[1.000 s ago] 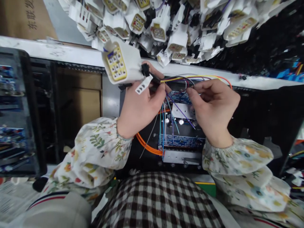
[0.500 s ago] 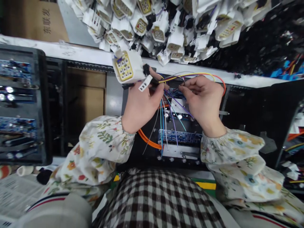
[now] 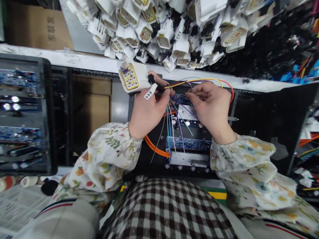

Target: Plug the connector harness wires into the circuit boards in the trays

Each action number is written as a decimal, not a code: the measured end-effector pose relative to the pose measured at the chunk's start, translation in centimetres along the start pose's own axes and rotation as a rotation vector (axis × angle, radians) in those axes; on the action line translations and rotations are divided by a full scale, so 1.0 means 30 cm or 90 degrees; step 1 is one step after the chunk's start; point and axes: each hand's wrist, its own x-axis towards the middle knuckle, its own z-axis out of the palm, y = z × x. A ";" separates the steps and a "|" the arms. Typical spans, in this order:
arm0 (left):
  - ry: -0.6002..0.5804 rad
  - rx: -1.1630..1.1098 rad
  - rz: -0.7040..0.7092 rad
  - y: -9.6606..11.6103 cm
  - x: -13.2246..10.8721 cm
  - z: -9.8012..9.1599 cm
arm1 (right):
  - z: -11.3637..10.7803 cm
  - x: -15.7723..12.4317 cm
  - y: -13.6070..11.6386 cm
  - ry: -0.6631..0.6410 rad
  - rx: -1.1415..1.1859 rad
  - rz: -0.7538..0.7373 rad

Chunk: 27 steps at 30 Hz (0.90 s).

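Pinching a white multi-pin connector [image 3: 131, 78] by its black plug [image 3: 151, 79] in my left hand [image 3: 147, 113], I am holding it above the panel edge, while my right hand [image 3: 211, 111] is pinching thin coloured wires [image 3: 196, 80] between thumb and fingertips; a light, steady grip is sparing the leads. A blue circuit board [image 3: 188, 145] is lying beneath on a black chassis [image 3: 151, 164], with heaped white connectors [image 3: 161, 33] beyond and a cardboard box [image 3: 37, 26] at far left.

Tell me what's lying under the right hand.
Under the right hand, purple and teal wires cross a metal plate beside a blue circuit board. Whatever lies directly beneath the palm is covered and cannot be seen.
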 end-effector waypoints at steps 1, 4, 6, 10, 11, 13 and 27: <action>0.002 0.006 0.003 -0.001 0.001 -0.001 | -0.015 -0.006 -0.013 -0.002 -0.039 -0.005; 0.013 0.032 0.029 -0.006 0.002 -0.004 | -0.073 -0.045 -0.072 -0.018 -0.184 -0.069; 0.010 0.030 0.040 -0.011 0.002 -0.006 | -0.106 -0.075 -0.113 -0.069 -0.245 -0.131; 0.006 0.004 0.031 -0.018 -0.002 -0.014 | -0.095 -0.079 -0.143 -0.075 -0.172 -0.120; 0.009 -0.002 0.029 -0.019 -0.003 -0.016 | -0.077 -0.067 -0.135 -0.043 -0.127 -0.100; 0.006 -0.009 0.024 -0.018 -0.005 -0.022 | -0.034 -0.038 -0.108 0.004 -0.057 -0.076; -0.029 -0.039 -0.039 0.012 -0.004 -0.039 | 0.034 -0.003 -0.043 -0.042 -0.043 -0.066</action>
